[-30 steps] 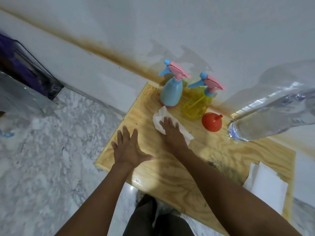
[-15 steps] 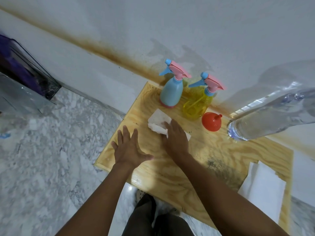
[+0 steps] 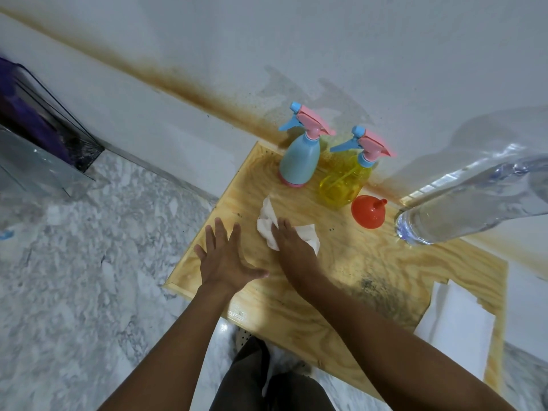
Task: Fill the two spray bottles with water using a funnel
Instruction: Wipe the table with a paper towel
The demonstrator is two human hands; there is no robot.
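Observation:
A blue spray bottle [image 3: 299,160] and a yellow spray bottle [image 3: 345,182], both with pink and blue trigger heads, stand at the back of the wooden table [image 3: 341,280] by the wall. An orange funnel [image 3: 367,212] lies mouth-down to the right of the yellow one. A large clear water bottle [image 3: 474,203] looms at the right. My right hand [image 3: 292,241] presses flat on a crumpled white paper towel [image 3: 268,225] in front of the bottles. My left hand [image 3: 224,259] rests flat on the table near its left edge, fingers spread.
A folded white paper towel [image 3: 456,321] lies at the table's near right corner. The table stands against a stained white wall [image 3: 207,69]. Marble floor [image 3: 74,277] spreads to the left, with a glass-sided object [image 3: 35,161] at far left. My legs show below the table's front edge.
My right hand has slid the paper towel leftward and toward me across the table, bunching it up. My left hand has stayed in place.

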